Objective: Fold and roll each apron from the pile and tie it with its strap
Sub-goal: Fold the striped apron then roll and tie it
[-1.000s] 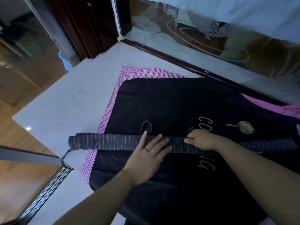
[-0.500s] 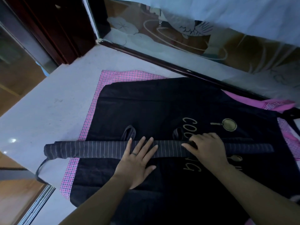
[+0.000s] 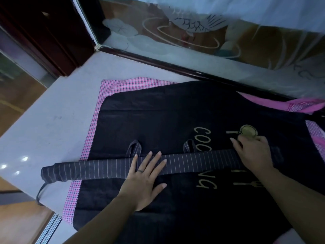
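Observation:
A dark pinstriped apron (image 3: 98, 169), folded into a long narrow band, lies crosswise over the pile. My left hand (image 3: 144, 180) lies flat on its middle with fingers spread and straight. My right hand (image 3: 253, 154) rests on the band further right, fingers extended and pressing down. Two strap loops (image 3: 134, 148) stick out from the band's far edge. A thin strap (image 3: 41, 192) trails off its left end over the table edge. Beneath it lies a black apron (image 3: 167, 111) with gold lettering.
A pink checked apron (image 3: 88, 138) lies under the black one, its edges showing left and right. The white table (image 3: 44, 124) ends at the left above a wooden floor. A dark frame with etched glass (image 3: 175, 41) borders the far side.
My right hand opened from a curled hold and slid right along the band. My left hand stayed flat on the middle. The view shifted left and nearer.

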`<action>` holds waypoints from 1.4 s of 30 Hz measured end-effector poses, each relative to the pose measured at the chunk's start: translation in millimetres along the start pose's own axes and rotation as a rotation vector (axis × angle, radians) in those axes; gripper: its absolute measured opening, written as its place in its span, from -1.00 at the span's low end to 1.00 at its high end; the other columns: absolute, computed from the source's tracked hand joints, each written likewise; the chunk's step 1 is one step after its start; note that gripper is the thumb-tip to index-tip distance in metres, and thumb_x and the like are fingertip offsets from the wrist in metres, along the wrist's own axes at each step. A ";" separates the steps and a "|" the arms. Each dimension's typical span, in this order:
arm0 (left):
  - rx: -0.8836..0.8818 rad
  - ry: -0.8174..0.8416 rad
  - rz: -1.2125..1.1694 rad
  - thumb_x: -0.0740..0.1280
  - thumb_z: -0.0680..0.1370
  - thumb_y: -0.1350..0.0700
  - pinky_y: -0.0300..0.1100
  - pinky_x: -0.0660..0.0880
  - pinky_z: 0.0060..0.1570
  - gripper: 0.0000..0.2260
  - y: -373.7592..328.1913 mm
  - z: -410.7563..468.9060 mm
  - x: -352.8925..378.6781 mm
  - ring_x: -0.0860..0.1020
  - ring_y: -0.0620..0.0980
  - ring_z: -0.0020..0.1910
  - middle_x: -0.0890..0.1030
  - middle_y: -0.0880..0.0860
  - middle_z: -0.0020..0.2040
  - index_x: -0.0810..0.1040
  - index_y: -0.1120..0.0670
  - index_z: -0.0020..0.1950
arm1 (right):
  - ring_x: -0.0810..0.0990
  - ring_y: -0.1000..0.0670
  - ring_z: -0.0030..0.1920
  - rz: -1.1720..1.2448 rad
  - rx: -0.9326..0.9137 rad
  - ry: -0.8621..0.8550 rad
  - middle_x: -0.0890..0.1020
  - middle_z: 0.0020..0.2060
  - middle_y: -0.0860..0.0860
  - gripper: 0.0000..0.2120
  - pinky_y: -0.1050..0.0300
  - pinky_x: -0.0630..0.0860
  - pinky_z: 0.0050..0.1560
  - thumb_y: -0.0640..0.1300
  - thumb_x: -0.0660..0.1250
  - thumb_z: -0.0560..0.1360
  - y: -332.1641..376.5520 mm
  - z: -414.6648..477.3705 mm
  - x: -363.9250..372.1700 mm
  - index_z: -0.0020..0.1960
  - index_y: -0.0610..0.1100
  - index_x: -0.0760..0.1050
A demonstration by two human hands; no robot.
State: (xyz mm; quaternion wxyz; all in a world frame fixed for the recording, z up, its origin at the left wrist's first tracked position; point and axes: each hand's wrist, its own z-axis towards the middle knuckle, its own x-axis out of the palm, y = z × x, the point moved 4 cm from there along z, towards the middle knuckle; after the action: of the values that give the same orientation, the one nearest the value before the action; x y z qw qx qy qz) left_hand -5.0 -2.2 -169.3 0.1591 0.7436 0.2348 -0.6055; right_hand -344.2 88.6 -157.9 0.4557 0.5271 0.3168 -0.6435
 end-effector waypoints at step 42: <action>-0.297 -0.582 -2.088 0.10 0.64 -0.02 -0.12 0.54 -0.23 -0.64 -35.4 13.6 -358.3 0.64 -0.06 -0.41 0.66 0.04 -0.38 0.56 0.11 -0.20 | 0.56 -0.06 0.13 0.495 -0.319 -0.095 0.60 0.16 0.00 -0.40 0.01 0.51 0.10 -0.28 0.24 0.47 191.5 75.4 -334.8 0.44 0.11 0.27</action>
State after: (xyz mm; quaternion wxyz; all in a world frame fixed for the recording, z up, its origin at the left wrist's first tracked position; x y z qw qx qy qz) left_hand -91.4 -35.7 178.8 -0.2951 -0.0199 0.7738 -0.5601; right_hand -187.7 32.6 198.2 0.6902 0.4792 0.2542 -0.4790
